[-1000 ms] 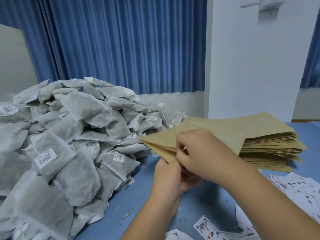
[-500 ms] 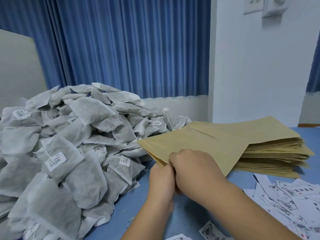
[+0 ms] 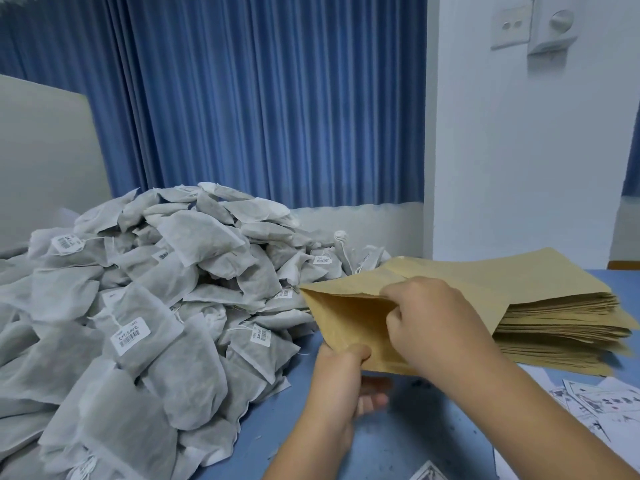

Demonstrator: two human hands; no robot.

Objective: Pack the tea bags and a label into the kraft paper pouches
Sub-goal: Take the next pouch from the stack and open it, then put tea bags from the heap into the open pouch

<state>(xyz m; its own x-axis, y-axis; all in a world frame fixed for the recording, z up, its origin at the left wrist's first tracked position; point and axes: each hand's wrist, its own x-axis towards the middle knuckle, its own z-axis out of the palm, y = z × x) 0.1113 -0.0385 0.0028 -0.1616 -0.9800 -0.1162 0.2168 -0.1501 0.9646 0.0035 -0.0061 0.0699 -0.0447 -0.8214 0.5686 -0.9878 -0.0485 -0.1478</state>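
Both hands, left point(image 3: 341, 389) and right point(image 3: 436, 327), pinch one pouch point(image 3: 346, 317) between tea-bag heap point(image 3: 156, 306) and stack point(image 3: 561, 320).

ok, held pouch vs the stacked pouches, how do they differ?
The held pouch is pinched at its mouth by the left hand and right hand; the stacked pouches lie on the table. The held pouch's mouth gapes open, showing its inside; the stacked pouches are pressed flat. Both are the same kraft-brown paper.
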